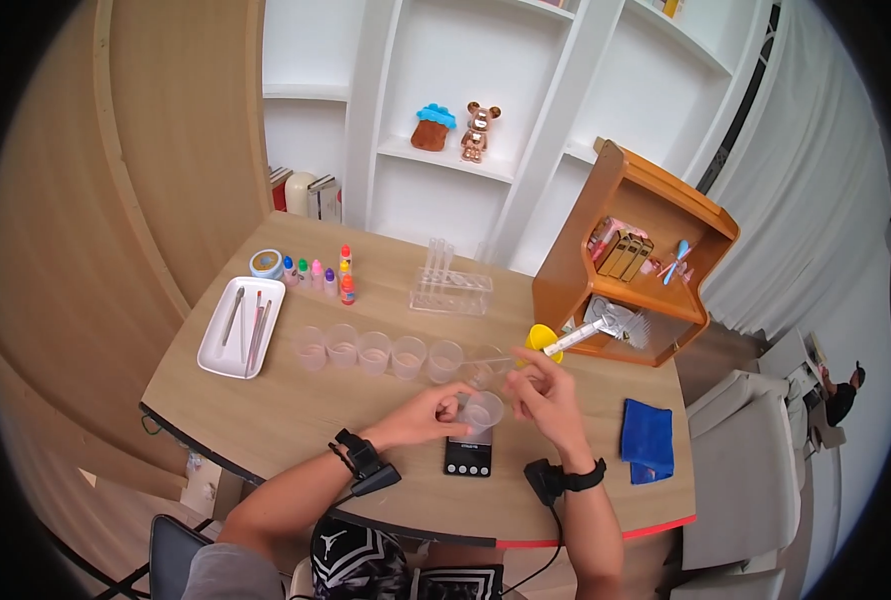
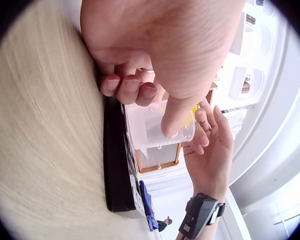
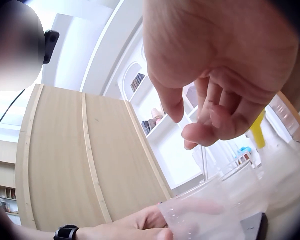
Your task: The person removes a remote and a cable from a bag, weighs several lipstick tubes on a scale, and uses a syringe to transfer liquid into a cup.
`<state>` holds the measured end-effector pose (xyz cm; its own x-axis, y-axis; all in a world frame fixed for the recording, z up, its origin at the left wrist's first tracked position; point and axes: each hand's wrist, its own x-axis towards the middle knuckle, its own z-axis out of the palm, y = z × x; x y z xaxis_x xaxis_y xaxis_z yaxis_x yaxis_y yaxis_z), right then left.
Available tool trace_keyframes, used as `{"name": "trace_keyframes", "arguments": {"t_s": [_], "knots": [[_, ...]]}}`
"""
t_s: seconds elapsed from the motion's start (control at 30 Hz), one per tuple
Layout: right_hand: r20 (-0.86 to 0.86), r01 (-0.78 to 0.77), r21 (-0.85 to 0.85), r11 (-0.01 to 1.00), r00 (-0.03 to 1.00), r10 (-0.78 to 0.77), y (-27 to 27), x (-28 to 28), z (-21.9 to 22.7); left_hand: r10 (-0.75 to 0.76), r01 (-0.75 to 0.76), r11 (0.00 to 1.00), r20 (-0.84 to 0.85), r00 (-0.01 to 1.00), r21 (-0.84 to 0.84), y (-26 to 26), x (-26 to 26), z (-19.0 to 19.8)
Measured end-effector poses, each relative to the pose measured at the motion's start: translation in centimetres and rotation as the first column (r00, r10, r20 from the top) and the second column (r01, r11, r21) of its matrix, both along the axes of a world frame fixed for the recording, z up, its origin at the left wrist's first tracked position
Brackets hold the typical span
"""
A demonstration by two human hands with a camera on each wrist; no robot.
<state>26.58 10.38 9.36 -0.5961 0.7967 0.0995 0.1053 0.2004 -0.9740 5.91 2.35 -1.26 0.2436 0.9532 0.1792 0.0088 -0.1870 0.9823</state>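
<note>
My left hand (image 1: 428, 415) holds a clear plastic cup (image 1: 485, 411) by its side, thumb along the wall in the left wrist view. The cup stands over a small black digital scale (image 1: 468, 458). Drops cling to the cup's wall (image 3: 182, 222) in the right wrist view. Just to the right, my right hand (image 1: 551, 398) is raised with loosely bent fingers and nothing between them. Behind the held cup is another clear cup (image 1: 480, 377), with a thin clear rod (image 3: 205, 165) leaning in it. A yellow cup (image 1: 543, 340) with a white syringe (image 1: 576, 337) stands beyond the right hand.
A row of several clear cups (image 1: 374, 353) runs leftward. Farther back are small dye bottles (image 1: 317, 275), a test tube rack (image 1: 451, 293) and a white tray (image 1: 213, 345) of tools. A wooden cabinet (image 1: 626, 180) stands back right, a blue cloth (image 1: 647, 440) at right.
</note>
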Motion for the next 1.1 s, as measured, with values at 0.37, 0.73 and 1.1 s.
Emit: {"name": "trace_keyframes", "arguments": {"t_s": [0.37, 0.73, 1.1], "knots": [[-0.123, 0.126, 0.176, 0.976, 0.987, -0.106, -0.3, 0.5, 1.8, 0.049, -0.048, 0.998, -0.027, 0.998, 0.031, 0.1, -0.3, -0.2], [0.000, 0.129, 0.200, 0.971, 0.991, -0.132, 0.5, 2.5, 0.9, 0.046, -0.045, 0.995, 0.001, 0.999, 0.089, 0.5, -0.2, -0.9], [0.287, 0.073, 0.028, 0.997, 0.955, -0.078, -1.4, 6.2, -2.6, 0.032, -0.033, 0.996, 0.006, 0.999, 0.079, 0.6, -0.2, -1.0]]}}
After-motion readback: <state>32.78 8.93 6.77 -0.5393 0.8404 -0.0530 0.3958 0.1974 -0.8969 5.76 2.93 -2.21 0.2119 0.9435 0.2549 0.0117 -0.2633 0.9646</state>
